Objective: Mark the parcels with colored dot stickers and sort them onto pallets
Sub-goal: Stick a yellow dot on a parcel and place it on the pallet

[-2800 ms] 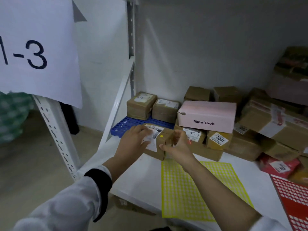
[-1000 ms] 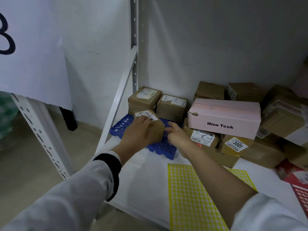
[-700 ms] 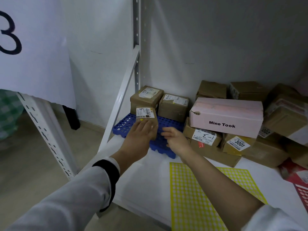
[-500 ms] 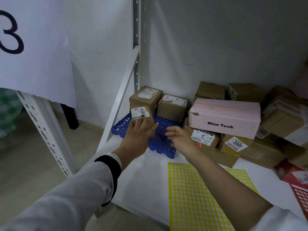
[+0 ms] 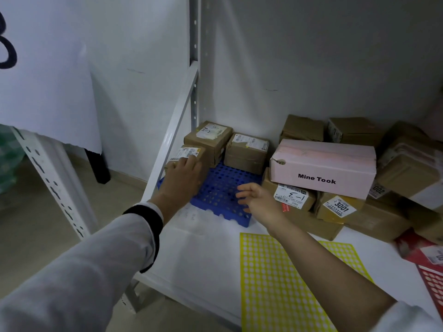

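Observation:
A small brown parcel [image 5: 191, 152] with a white label sits at the left front of the blue pallet [image 5: 220, 195], against a larger parcel [image 5: 208, 137]. My left hand [image 5: 182, 178] holds the small parcel from the near side, fingers over its top. Another brown parcel [image 5: 247, 149] stands on the pallet's back right. My right hand [image 5: 259, 200] hovers over the pallet's right front edge, fingers relaxed and holding nothing. A yellow dot sticker sheet [image 5: 275, 271] lies on the white shelf under my right forearm.
A pink box [image 5: 321, 164] tops a pile of brown parcels at the right, among them one marked 1-3 [image 5: 290, 196] and one marked 3001 [image 5: 338, 207]. A red sticker sheet [image 5: 431, 283] lies far right. A white shelf upright [image 5: 194, 68] and a paper sign [image 5: 43, 68] stand left.
My left hand carried the small parcel from beside the pile to the pallet's left front and set it against the back parcel. My right hand let go and drew back.

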